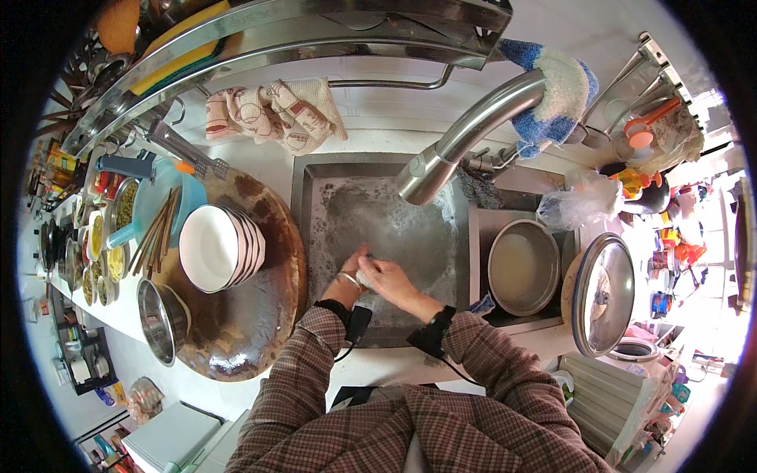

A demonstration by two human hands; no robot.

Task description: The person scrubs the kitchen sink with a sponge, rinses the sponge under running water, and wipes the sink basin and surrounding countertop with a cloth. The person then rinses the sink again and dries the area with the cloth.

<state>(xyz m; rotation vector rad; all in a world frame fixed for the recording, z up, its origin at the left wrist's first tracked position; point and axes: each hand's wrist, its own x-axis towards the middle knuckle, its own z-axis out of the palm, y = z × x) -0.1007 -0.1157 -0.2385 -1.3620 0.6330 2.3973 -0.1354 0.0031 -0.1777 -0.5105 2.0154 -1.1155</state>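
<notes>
Over the soapy water in the steel sink (402, 230), my left hand (349, 273) and my right hand (387, 282) meet. A small pale thing (364, 279), partly hidden, lies between them; which hand grips it I cannot tell. A bracelet circles my left wrist. Above and to the right of the hands hangs the steel faucet (434, 168). On the round wooden board (278, 295) left of the sink stand several stacked white bowls (210, 248), beside wooden chopsticks (162, 230) and a light blue plastic container (195, 189).
A steel bowl (155, 322) leans at the board's left edge. Right of the sink, a round pan (523, 266) holds cloudy liquid, near a pot lid (603, 295). Cloths hang from the rail (390, 84) and the faucet (556, 94). Small filled bowls (115, 263) stand far left.
</notes>
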